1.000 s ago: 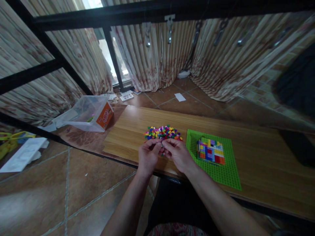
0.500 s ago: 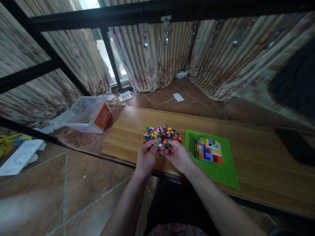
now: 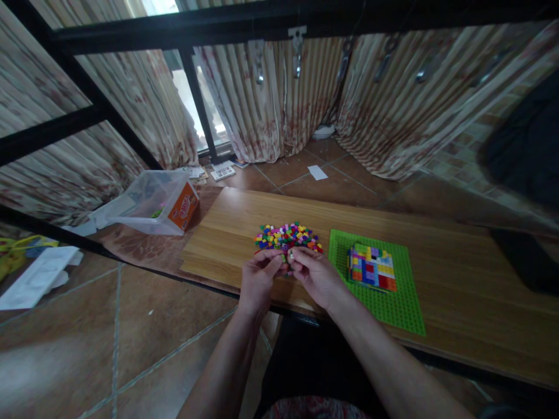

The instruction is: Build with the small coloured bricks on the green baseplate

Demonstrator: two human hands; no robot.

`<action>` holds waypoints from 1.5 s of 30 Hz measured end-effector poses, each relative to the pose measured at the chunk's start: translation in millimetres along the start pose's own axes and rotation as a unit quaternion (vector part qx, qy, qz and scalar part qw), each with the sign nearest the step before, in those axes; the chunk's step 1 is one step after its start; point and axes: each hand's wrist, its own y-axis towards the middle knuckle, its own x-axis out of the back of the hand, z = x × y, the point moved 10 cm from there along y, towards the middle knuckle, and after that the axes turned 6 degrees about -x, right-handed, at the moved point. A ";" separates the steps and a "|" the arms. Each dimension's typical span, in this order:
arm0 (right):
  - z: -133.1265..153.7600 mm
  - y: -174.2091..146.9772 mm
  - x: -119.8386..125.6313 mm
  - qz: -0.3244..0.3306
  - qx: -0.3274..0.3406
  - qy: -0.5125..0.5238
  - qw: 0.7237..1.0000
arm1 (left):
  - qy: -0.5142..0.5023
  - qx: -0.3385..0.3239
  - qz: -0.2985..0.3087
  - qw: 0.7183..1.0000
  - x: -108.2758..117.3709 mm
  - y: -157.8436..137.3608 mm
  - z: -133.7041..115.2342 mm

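My left hand pinches a small green toy brick between thumb and forefinger. Close beside it, the thumb and forefinger of my right hand are closed on a small whitish brick. Only a narrow gap separates the two bricks, and the fingers partly cover both. Just beyond my fingertips spreads a pile of loose bricks in many colours. On the right, a block of joined multicoloured bricks stands on a green studded baseplate.
The wooden tabletop runs out to the right, with a dark flat object at its far end. A clear plastic box with an orange label sits left of the board. Black metal bars cross in front of curtains.
My fingertips have turned the small bricks, and the whitish piece now shows at my right fingertips rather than my left. The pile, baseplate and brick block stay put.
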 end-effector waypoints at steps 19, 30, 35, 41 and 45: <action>62.7 47.6 -16.6 -0.056 0.172 -0.708 0.683 | 0.455 -0.324 -0.017 0.829 17.8 23.1 -37.2; 66.9 21.8 11.4 -0.027 0.170 -0.573 0.802 | 0.348 -0.298 -0.114 0.881 10.3 26.2 -15.0; 73.5 -12.6 30.4 -0.114 0.181 -0.639 0.739 | 0.263 -0.271 -0.113 0.919 5.7 30.8 -4.4; 54.2 -40.2 45.4 -0.179 0.162 -0.707 0.664 | 0.315 -0.316 -0.076 0.892 15.8 9.1 -19.2; 43.9 -42.8 55.2 -0.217 0.137 -0.729 0.634 | 0.504 -0.320 0.040 0.801 -0.1 -14.7 -12.6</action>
